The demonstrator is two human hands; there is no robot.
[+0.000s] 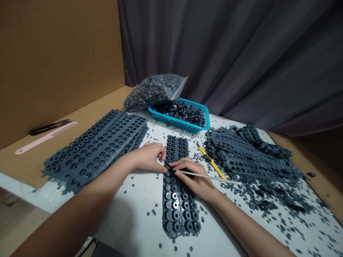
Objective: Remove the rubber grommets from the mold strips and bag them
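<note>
A narrow dark grey rubber sheet (181, 214) with rows of moulded round grommets lies lengthwise in front of me on the white table. My left hand (150, 157) is at its left edge, fingers curled and thumb touching the side of the sheet. My right hand (197, 178) rests over the sheet's right side, its fingers closed around a thin whitish stick (211, 176). The stick's tip points at the grommets between both hands; the exact contact there is hidden by my fingers.
A stack of grommet sheets (96, 142) lies left. At right are punched sheets (249, 153), a yellow cutter knife (213, 162) and scattered small discs. Behind stand a blue basket (177, 123) of small black parts and a filled plastic bag (152, 91). A pink-handled knife (45, 137) lies far left.
</note>
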